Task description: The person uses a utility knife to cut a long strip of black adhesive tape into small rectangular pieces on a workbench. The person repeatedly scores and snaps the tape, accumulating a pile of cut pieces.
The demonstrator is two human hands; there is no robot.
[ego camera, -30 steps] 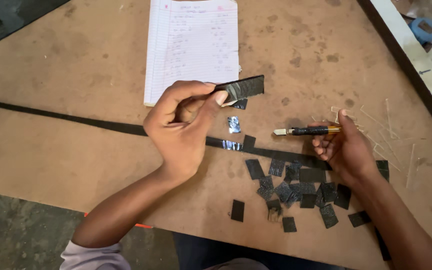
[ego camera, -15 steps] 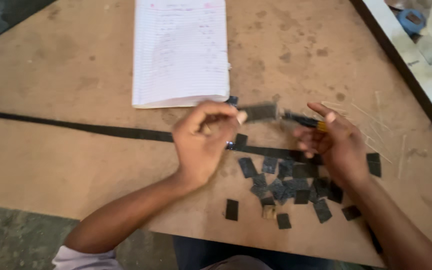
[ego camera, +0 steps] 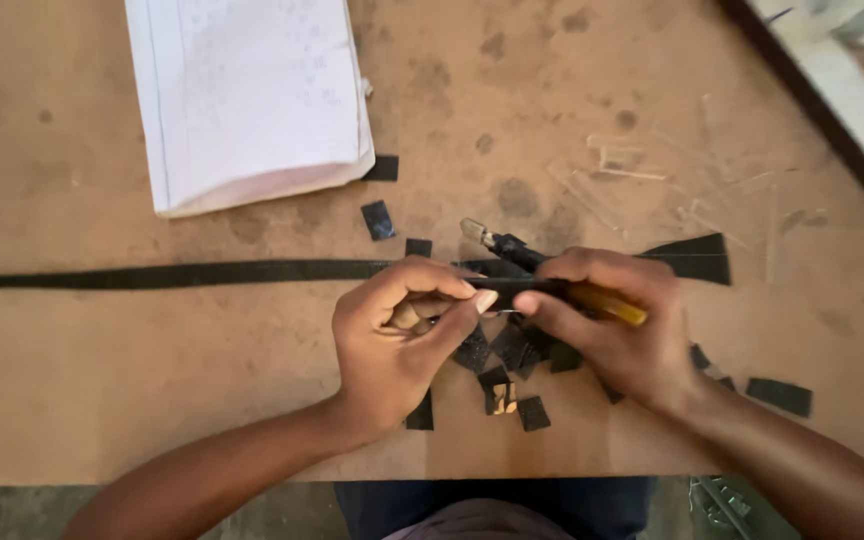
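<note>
My left hand pinches one end of a short black strip piece between thumb and fingers. My right hand grips a utility knife with a yellow handle, its blade end pointing up-left, and its thumb also touches the strip piece. Both hands meet over a pile of small black cut squares near the board's front edge. A long black strip runs across the brown board from the left edge to behind my hands.
A white notebook lies at the top left. Loose black squares sit below it, and another lies at the right. A dark board edge runs along the top right. Thin pale slivers are scattered right of centre.
My hands have come together: the left brought the strip piece down and right, the right lifted the knife to it. The view has moved closer.
</note>
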